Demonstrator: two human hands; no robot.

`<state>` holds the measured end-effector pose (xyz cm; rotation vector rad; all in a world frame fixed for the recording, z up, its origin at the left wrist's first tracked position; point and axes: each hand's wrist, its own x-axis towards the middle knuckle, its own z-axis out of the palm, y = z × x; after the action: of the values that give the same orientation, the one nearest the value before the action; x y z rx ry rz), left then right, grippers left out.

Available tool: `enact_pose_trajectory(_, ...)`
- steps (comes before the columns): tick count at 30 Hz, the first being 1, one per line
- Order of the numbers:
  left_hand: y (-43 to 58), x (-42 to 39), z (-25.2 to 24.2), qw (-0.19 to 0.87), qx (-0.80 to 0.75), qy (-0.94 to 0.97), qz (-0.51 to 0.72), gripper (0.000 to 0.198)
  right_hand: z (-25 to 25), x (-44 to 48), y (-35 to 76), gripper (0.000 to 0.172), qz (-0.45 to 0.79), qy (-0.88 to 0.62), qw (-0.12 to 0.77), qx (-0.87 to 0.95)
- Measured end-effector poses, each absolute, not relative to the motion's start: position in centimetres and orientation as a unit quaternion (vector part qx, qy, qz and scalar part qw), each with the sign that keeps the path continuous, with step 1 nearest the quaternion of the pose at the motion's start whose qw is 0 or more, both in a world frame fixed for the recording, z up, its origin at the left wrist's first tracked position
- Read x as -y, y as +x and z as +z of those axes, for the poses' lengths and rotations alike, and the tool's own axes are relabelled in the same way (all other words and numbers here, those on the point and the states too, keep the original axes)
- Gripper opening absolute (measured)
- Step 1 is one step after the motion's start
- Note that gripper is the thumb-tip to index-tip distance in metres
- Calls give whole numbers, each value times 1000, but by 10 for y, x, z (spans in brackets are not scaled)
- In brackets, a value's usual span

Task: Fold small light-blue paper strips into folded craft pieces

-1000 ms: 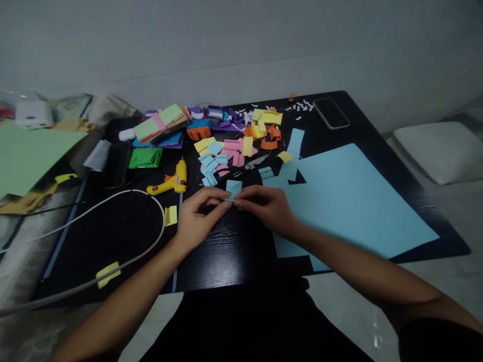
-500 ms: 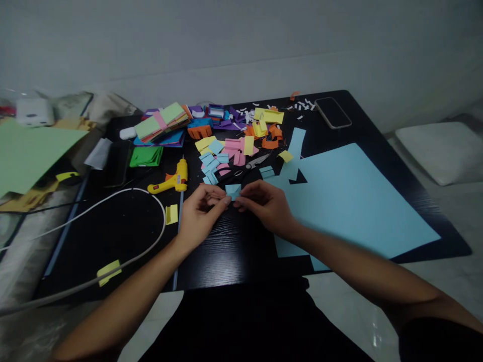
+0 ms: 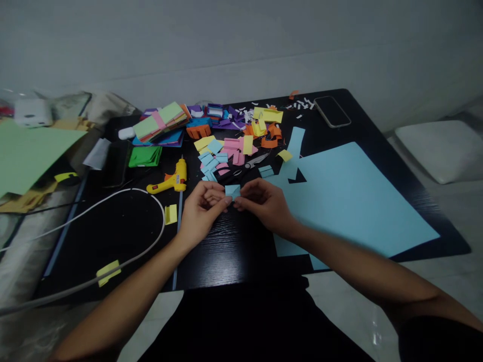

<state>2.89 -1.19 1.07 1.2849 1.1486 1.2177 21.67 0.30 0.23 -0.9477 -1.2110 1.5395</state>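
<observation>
A small light blue piece of paper [image 3: 233, 191] is pinched between my two hands, just above the dark table. My left hand [image 3: 204, 207] grips its left edge between thumb and fingers. On the opposite edge, my right hand [image 3: 266, 203] holds it the same way. A diagonal line, perhaps a fold, shows across the paper. Beyond my fingers lie several small folded blue papers [image 3: 209, 163] and a pair of scissors [image 3: 256, 161], its handles partly hidden. A large blue sheet [image 3: 350, 201] with a cut-out extends under my right forearm.
Left of my hands lies a yellow glue gun [image 3: 173, 178], with a white cable [image 3: 160, 236] looping nearby. Stacked coloured papers [image 3: 162, 122], green papers [image 3: 145, 157] and pink pieces [image 3: 236, 146] are farther back. A phone [image 3: 332, 111] rests at the back right.
My hands stay almost in place, both still pinching the small blue paper. Its visible face looks slightly flatter. The whole view has shifted very slightly.
</observation>
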Motion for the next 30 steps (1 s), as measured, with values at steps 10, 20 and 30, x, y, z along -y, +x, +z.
enact_pose_trajectory(10,23,9,8,520,-454,566,450,30,2,-7,223,32,591,-391,430,560)
enact_pose_trajectory(20,17,11,6,434,-461,621,461,24,-4,-12,223,27,597,-406,418,551)
enact_pose_trajectory(30,23,9,5,514,-462,536,485,36,-5,-12,221,33,631,-394,443,500)
